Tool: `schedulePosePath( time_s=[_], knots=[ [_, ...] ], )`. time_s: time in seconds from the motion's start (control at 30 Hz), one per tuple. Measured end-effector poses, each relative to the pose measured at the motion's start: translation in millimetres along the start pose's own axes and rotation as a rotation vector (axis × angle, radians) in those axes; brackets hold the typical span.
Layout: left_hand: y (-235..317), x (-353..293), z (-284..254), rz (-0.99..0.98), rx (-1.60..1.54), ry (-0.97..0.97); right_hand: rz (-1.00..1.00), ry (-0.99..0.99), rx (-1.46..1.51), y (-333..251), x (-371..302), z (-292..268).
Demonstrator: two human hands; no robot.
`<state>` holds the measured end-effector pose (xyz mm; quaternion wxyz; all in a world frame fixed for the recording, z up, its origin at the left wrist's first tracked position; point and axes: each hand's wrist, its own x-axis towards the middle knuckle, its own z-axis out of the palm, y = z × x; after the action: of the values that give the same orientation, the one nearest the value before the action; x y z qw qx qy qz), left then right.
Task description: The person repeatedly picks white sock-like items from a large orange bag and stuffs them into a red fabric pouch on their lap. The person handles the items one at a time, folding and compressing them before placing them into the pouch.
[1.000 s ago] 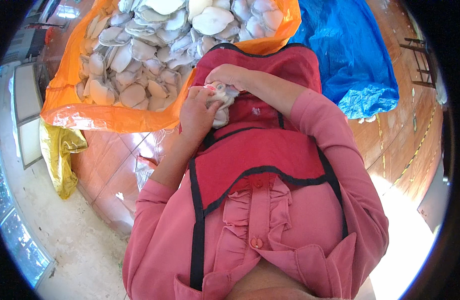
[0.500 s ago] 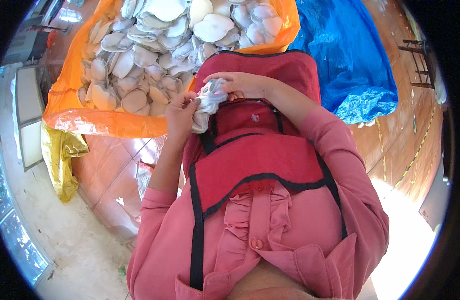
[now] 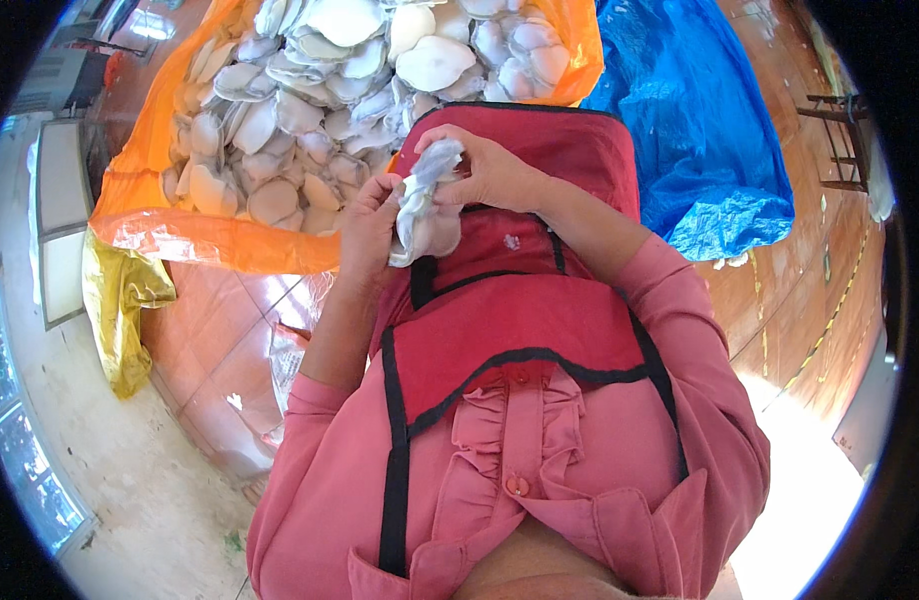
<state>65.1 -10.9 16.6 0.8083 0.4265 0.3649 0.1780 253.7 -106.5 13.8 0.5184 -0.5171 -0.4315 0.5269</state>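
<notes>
Between my two hands, above my lap, is a crumpled white padded fabric piece [image 3: 427, 222] with soft, wavy edges. The fingers of my left hand [image 3: 370, 225] pinch its left edge. My right hand [image 3: 495, 178] grips its upper right part, thumb below and fingers curled over the top. Just beyond lies an open orange plastic sack [image 3: 230, 243], filled with many flat, rounded white padded pieces [image 3: 280, 150] of a similar look. My hands partly cover the piece, so its full outline is hidden.
A red apron [image 3: 520, 320] with black trim covers my lap. To the right of the orange sack lies a blue plastic sheet [image 3: 690, 120]. A yellow plastic bag [image 3: 125, 310] hangs at the left, near a pale wall. A dark wooden stool [image 3: 845, 140] stands far right on the tiled floor.
The padded piece has turned more upright and spread out, showing more of its lower part. My right hand has shifted up slightly, its fingers rounding over the top.
</notes>
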Motion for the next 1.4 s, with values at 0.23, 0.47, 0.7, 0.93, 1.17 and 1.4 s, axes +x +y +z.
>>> schedulePosePath(
  time_s=[0.23, 0.47, 0.7, 0.93, 1.17, 1.4],
  knots=[
    [2, -7, 7, -0.034, 0.021, -0.082, -0.027, 0.123, -0.141, 23, -2, -1],
    [-28, 5, 8, 0.002, 0.189, -0.049, 0.078, 0.27, -0.079, 83, 1, 8],
    [-35, -1, 21, 0.373, 0.948, 0.095, 0.127, 0.45, -0.204, 129, 12, 24],
    [-19, -3, 8, 0.266, 0.922, -0.038, 0.017, 0.24, 0.006, 104, 3, 20],
    [-32, 0, -13, 0.27, 0.717, -0.044, 0.081, -0.267, 0.306, 49, -4, -23],
    [-37, 0, -9, 0.212, 0.813, -0.037, 0.169, -0.246, 0.069, 50, -2, -18]
  ],
)
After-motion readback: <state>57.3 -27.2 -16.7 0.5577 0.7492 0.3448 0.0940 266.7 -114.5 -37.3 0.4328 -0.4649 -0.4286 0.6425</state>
